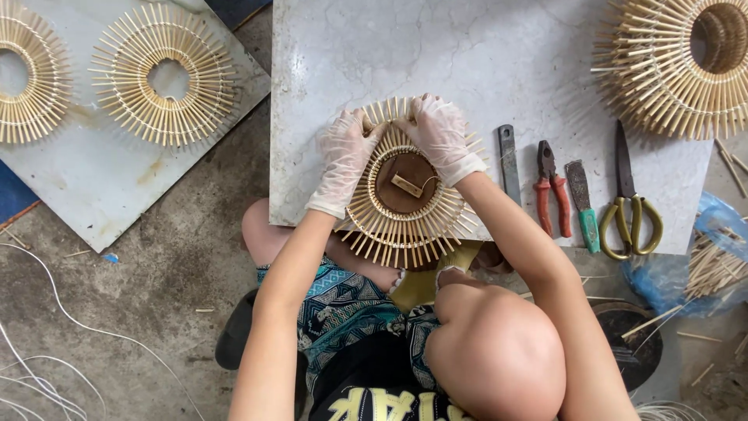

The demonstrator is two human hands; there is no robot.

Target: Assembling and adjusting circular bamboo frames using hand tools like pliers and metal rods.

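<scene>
Both gloved hands were clamped on the far rim of the bamboo-stick ring, my left hand and right hand close together. It lay at the marble slab's near edge. I judged I was mid-weave; next called for steady turning.

Rough grey concrete floor underfoot, stained and scattered with bamboo offcuts. A pale marble slab spans the upper middle as the work surface, its near edge chipped. A second grey slab lies angled at the left. White cords trail across the lower left corner. Even, soft daylight.
</scene>
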